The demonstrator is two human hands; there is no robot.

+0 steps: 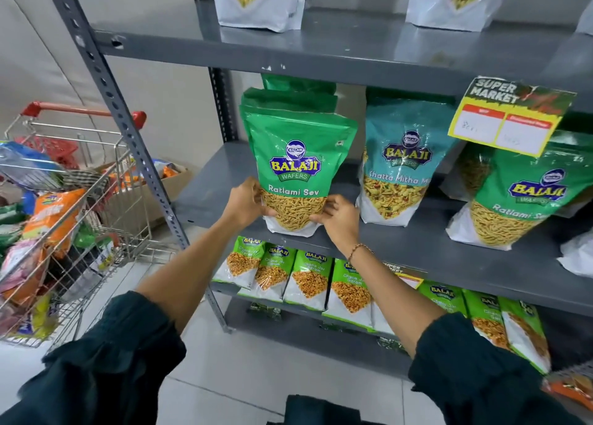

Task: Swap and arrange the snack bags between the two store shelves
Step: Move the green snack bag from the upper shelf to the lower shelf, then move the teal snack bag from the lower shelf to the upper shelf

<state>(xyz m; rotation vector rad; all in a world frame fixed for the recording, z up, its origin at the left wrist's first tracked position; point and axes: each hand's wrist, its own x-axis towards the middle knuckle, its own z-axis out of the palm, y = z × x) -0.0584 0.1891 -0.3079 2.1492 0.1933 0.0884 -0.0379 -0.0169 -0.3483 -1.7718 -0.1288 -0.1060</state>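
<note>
A green Ratlami Sev bag (296,155) stands upright at the left of the middle grey shelf (401,241), with more green bags stacked behind it. My left hand (245,203) grips its lower left edge and my right hand (340,217) grips its lower right corner. A teal Khatta Mitha bag (401,164) stands just to its right, and another green Ratlami Sev bag (516,196) leans further right. Small green Chana Jor Garam bags (308,277) line the shelf below.
A shopping cart (64,199) full of mixed snack packets stands at the left, close to the shelf's perforated post (128,135). White bags (260,4) sit on the top shelf. A yellow price tag (510,119) hangs at the right. A cardboard box (150,196) sits on the floor.
</note>
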